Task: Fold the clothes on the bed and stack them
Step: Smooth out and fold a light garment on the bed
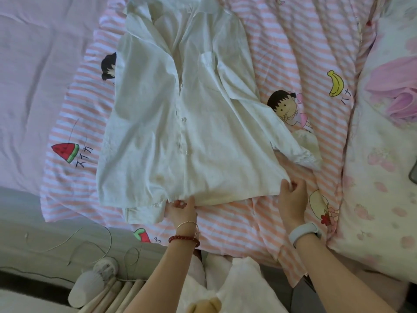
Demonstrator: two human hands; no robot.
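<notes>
one white shirt (187,123) lies front-up and flat on the bed (282,53), both hands at its hem, left hand (184,208) and right hand (293,195) fingers pinched on the cloth, so the fold is only starting and next likely calls for turning a side inward.

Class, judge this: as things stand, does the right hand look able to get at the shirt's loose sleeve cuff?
Probably yes. The right hand pinches the white shirt at its hem corner, and the sleeve cuff lies just beyond it on the striped cover, uncovered. It would have to release first.
</notes>
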